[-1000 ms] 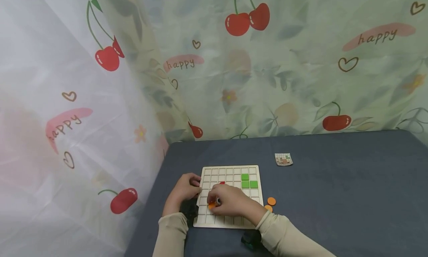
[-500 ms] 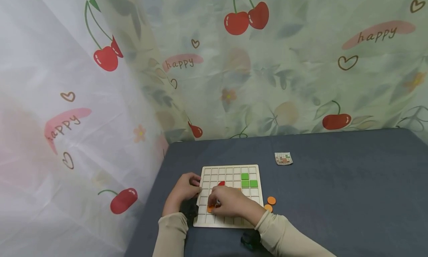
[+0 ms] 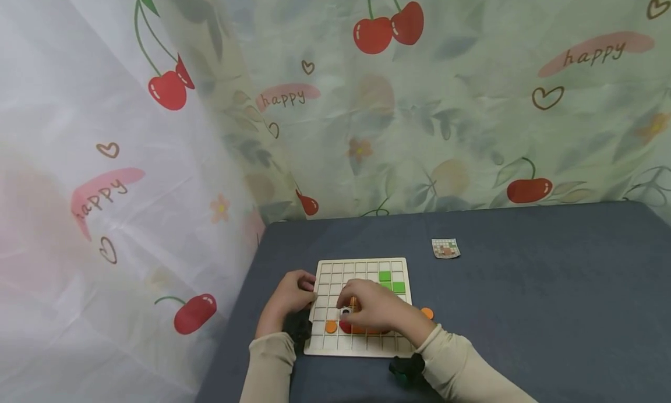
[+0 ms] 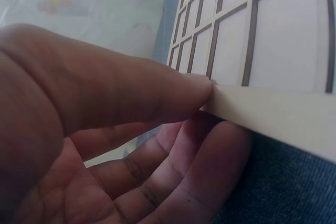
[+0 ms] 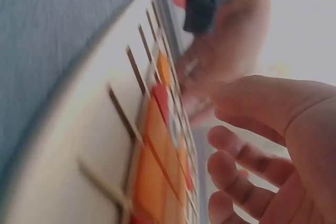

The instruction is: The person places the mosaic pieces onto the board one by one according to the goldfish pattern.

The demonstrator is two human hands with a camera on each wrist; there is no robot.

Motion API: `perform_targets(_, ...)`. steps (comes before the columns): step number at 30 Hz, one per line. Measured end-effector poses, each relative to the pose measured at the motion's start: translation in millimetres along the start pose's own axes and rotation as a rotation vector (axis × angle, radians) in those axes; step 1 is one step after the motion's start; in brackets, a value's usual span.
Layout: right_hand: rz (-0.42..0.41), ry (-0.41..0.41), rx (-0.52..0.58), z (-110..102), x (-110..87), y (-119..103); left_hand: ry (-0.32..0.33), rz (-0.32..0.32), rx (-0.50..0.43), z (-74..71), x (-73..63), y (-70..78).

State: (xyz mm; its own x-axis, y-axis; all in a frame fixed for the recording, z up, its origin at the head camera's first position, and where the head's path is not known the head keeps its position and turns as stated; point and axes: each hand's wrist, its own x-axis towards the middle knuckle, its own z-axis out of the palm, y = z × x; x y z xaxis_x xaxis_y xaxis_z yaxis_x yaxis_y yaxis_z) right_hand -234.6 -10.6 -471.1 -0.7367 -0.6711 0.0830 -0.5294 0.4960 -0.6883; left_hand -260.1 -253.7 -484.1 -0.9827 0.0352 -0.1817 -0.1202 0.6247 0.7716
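Note:
A pale wooden grid board (image 3: pixel 325 275) lies on the dark cloth, its cells partly filled with coloured pieces. My left hand (image 3: pixel 292 292) pinches the board's left edge; in the left wrist view the thumb (image 4: pixel 178 95) presses the rim from above with fingers curled below it. Over the middle of the board hovers my right hand (image 3: pixel 374 304), fingers loosely bent and holding nothing. An orange disc (image 3: pixel 331 327) sits in a cell to its left. Beside it are a red piece (image 3: pixel 345 327) and an eye piece (image 3: pixel 345 313). Orange pieces (image 5: pixel 152 166) fill neighbouring cells, partly hidden by the hand.
Green squares (image 3: pixel 385 275) occupy cells at the board's upper right. A loose orange disc (image 3: pixel 427 313) lies right of the board, partly behind the right wrist. Farther back is a small printed card (image 3: pixel 445 248). Patterned curtains (image 3: pixel 335 129) hang behind the table (image 3: pixel 524 286).
My right hand has let go of the orange disc, leaving it in a cell, and has moved up and right. The left hand stays at the board's edge.

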Motion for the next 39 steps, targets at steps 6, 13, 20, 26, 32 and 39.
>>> perform_targets(6,-0.007,0.02,0.038,-28,-24.0,25,0.002,-0.028,-0.016,1.8,0.6,2.1)
perform_targets(13,0.012,0.036,0.094,-59,-64.8,59,0.002,-0.034,-0.012,2.6,0.8,1.7)
perform_targets(20,0.038,0.0,0.122,-78,-93.3,76,0.0,-0.034,-0.019,2.3,-1.8,2.9)
perform_targets(26,0.068,-0.018,0.133,-86,-102.9,82,0.005,-0.037,-0.016,3.5,-2.9,5.1)
perform_targets(32,0.095,-0.07,0.155,-87,-104.8,87,0.007,-0.043,-0.015,3.5,-2.6,5.6)
perform_targets(39,0.105,-0.121,0.182,-86,-104.2,90,0.004,-0.044,-0.016,2.9,-2.5,4.4)
